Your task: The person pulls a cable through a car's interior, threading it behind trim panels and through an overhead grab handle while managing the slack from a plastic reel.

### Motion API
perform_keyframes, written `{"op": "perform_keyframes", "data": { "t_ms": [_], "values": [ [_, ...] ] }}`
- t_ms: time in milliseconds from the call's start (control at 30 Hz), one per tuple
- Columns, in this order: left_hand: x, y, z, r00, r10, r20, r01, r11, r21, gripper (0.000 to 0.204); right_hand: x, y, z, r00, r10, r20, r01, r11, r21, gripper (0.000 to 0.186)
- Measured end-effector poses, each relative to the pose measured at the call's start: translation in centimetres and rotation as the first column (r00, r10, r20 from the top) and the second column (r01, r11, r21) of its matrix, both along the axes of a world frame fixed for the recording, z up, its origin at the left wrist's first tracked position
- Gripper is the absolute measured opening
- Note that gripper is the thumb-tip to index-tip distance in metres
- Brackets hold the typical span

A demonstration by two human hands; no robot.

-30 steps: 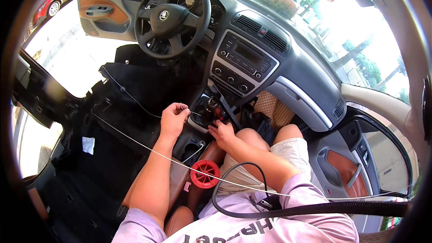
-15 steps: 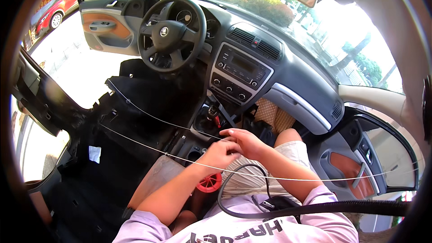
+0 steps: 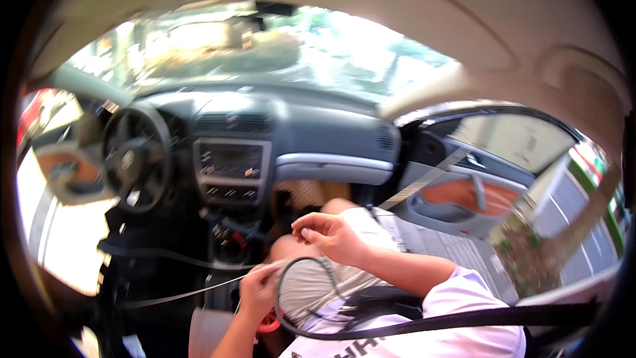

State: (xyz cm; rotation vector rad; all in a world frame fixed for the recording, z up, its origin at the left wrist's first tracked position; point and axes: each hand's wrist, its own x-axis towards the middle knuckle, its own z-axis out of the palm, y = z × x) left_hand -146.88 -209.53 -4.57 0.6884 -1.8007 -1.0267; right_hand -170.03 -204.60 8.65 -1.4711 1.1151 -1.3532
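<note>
Blurred by motion, a thin white wire (image 3: 199, 289) runs from the dark floor at left to my left hand (image 3: 258, 286). That hand's fingers are closed around the wire, above the gap beside the seat. A second strand (image 3: 189, 255) crosses farther forward. My right hand (image 3: 334, 237) hovers over my lap with its fingers curled in a pinch; what sits between them is too blurred to name. A pale streaked smear (image 3: 424, 180) stretches in front of the passenger door, likely part of the wire. A black cable (image 3: 281, 305) loops between my forearms.
I sit in the passenger seat of a car. The steering wheel (image 3: 137, 159) and gear lever (image 3: 228, 238) are to the left, the dashboard (image 3: 324, 132) ahead. Both front doors stand open, the passenger door (image 3: 457, 205) at right. A red round part (image 3: 268, 323) lies beside the seat.
The view has swung to the right and up. My hands, together before, are now apart, the left one lower. The wire no longer crosses my right forearm.
</note>
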Motion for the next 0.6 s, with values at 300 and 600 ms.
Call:
{"op": "perform_keyframes", "data": {
  "t_ms": [300, 600],
  "values": [
    [-0.8, -2.1, -2.1, 0.981, 0.036, -0.189, 0.027, 0.947, 0.321, 0.015, -12.2, 17.9, 14.4, 0.095, -0.921, 0.377, -0.131, -0.387, -0.913, 0.038],
    [0.5, -2.9, -2.3, 0.993, 0.066, -0.101, -0.041, 0.973, 0.225, 0.016, -12.2, 20.3, 22.4, 0.719, -0.602, 0.347, 0.614, 0.317, -0.723, 0.028]
  ]
}}
